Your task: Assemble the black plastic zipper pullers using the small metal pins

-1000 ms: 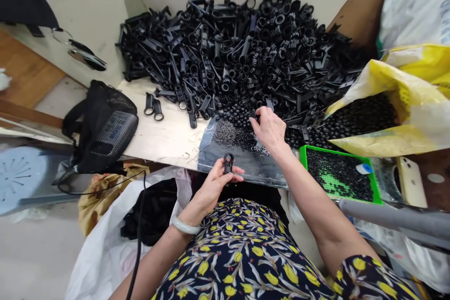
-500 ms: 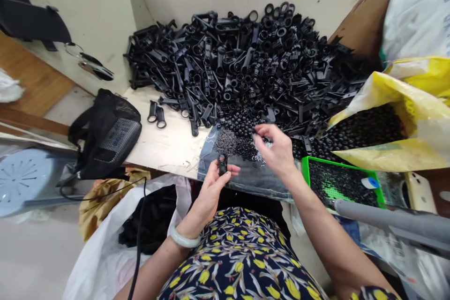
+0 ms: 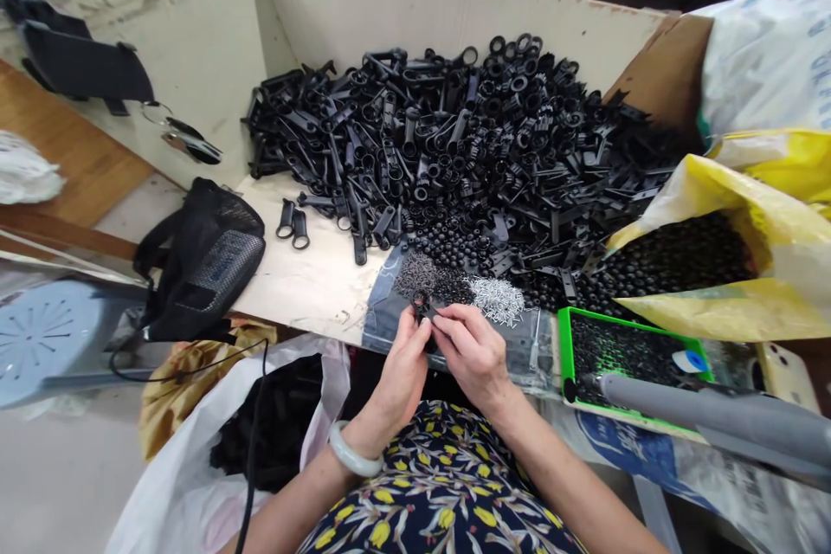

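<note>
My left hand (image 3: 403,363) is closed on a black plastic part (image 3: 421,305) with a round end, held over the table's front edge. Beside it, my right hand (image 3: 473,353) is pinched at the same part; whatever lies between its fingertips is too small to make out. Just beyond the hands lie a heap of small dark pieces (image 3: 415,273), a heap of silver pins (image 3: 499,300) and many black beads (image 3: 447,238). A large pile of black plastic parts (image 3: 415,121) fills the back of the table.
At the right are a green tray (image 3: 566,355) of small black pieces, a yellow bag (image 3: 720,316) of black beads and a grey tube (image 3: 701,415). A black mesh bag (image 3: 221,251) sits at the left, above a white bag (image 3: 169,459).
My right hand has moved left and down from the beads to the part in my left hand. The silver pins are now uncovered. The view has shifted slightly.
</note>
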`<state>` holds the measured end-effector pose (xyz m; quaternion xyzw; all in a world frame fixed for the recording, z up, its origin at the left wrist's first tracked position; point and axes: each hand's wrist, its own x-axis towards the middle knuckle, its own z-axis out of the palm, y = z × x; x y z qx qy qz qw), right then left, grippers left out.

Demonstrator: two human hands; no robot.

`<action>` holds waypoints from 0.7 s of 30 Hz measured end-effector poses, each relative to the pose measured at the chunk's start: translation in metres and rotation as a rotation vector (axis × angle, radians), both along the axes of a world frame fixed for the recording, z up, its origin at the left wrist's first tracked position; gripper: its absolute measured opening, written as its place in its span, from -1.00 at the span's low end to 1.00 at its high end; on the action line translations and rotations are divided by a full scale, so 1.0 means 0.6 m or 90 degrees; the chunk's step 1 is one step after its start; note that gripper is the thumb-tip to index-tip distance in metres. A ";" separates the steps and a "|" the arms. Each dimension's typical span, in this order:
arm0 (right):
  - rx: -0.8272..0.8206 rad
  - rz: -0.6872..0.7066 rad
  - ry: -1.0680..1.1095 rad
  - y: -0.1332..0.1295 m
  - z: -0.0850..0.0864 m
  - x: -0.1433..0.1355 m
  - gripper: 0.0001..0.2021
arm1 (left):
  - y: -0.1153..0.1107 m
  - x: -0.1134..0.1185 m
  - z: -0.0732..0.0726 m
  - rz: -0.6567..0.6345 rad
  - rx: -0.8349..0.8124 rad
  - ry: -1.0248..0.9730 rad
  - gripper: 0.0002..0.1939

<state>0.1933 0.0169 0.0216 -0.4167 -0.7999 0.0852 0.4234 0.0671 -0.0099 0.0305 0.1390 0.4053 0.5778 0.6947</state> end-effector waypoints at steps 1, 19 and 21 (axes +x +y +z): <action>0.012 -0.005 0.002 0.000 0.000 0.000 -0.79 | -0.001 0.001 -0.001 -0.002 -0.004 -0.015 -0.66; -0.004 0.061 0.077 -0.036 -0.009 -0.001 -0.48 | -0.004 0.000 0.001 -0.028 -0.040 -0.076 -0.73; 0.002 0.055 0.078 -0.036 -0.008 0.001 -0.47 | -0.005 0.002 0.004 -0.037 -0.034 -0.071 -0.72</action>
